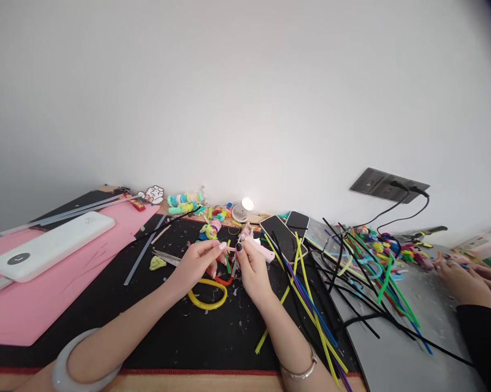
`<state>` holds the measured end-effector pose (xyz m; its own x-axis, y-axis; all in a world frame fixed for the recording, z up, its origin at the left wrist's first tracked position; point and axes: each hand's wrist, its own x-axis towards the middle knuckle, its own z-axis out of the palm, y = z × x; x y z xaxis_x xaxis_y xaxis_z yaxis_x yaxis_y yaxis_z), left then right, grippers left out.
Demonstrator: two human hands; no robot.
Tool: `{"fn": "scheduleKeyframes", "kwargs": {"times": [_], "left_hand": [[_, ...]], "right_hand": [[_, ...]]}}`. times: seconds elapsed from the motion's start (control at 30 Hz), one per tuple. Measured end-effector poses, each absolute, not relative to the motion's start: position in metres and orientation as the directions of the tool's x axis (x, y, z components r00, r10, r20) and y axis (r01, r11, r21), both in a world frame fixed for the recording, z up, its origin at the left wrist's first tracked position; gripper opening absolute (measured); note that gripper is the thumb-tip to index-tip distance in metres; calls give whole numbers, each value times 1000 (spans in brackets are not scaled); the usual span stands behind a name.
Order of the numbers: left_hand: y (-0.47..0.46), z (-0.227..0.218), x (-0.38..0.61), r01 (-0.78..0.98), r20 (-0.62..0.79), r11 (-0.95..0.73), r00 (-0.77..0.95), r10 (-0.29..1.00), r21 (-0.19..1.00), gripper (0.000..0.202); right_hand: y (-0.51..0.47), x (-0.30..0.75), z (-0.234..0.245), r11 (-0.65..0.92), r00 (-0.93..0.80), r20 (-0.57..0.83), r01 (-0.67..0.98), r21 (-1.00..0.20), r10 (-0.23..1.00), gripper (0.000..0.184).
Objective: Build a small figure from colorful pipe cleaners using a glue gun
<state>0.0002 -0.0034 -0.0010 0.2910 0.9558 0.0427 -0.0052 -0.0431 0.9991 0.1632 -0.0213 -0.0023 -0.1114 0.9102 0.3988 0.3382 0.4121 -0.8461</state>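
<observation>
Close together above the black mat [167, 343], both my hands are closed in a pinch. Between their fingertips stretches a short, thin pink pipe cleaner [231, 249], gripped by my left hand [198, 261] on one side and my right hand [254, 269] on the other. Scissors with a yellow and red handle [207, 304] lie under my hands, their blades [167, 258] passing beneath my left hand. Behind my right hand, a pale pink tool resembling a glue gun [264, 250] is partly hidden. A bundle of coloured yarn-like pieces [209, 231] sits just beyond my fingers.
Pink paper [61, 294] bears a white power bank [53, 245] at left. Translucent sticks [144, 251] lie nearby. Two phones [281, 235], a small round lamp [242, 209] and loose pipe cleaners [311, 305] are around. A co-worker's hands [468, 280] work at far right.
</observation>
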Motion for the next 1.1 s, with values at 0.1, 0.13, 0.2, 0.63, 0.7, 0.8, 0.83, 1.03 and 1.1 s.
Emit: {"fn": "scheduleKeyframes", "kwargs": {"times": [0.1, 0.13, 0.2, 0.63, 0.7, 0.8, 0.83, 1.03, 1.1], "left_hand": [[-5, 2, 0, 6, 65, -68, 241, 968, 998, 37], [-5, 3, 0, 10, 75, -79, 226, 971, 997, 36], [-5, 4, 0, 24, 93, -101, 210, 973, 995, 35], [-7, -2, 0, 87, 134, -175, 351, 927, 981, 33], [-6, -4, 0, 69, 114, -146, 343, 932, 987, 31], [-5, -7, 0, 75, 97, -130, 336, 937, 989, 32], [-5, -8, 0, 93, 96, -135, 335, 937, 987, 34], [-7, 1, 1, 286, 119, -215, 319, 940, 934, 37], [-9, 5, 1, 354, 161, -275, 320, 934, 894, 36]], "right_hand": [[-22, 164, -1, 405, -110, 393, 365, -838, 913, 33], [-22, 164, -1, 399, -105, 389, 373, -838, 915, 33], [-22, 164, 0, 387, -94, 381, 383, -839, 920, 34], [-19, 159, 1, 251, 151, 251, 18, -968, 956, 23], [-18, 159, 1, 251, 147, 244, -25, -968, 958, 23], [-18, 160, 2, 242, 96, 236, -47, -969, 967, 24], [-18, 160, 2, 239, 72, 235, -47, -970, 969, 24], [-19, 157, 1, 217, 85, 212, -56, -974, 973, 28], [-18, 155, -1, 203, 117, 193, -86, -975, 974, 30]]}}
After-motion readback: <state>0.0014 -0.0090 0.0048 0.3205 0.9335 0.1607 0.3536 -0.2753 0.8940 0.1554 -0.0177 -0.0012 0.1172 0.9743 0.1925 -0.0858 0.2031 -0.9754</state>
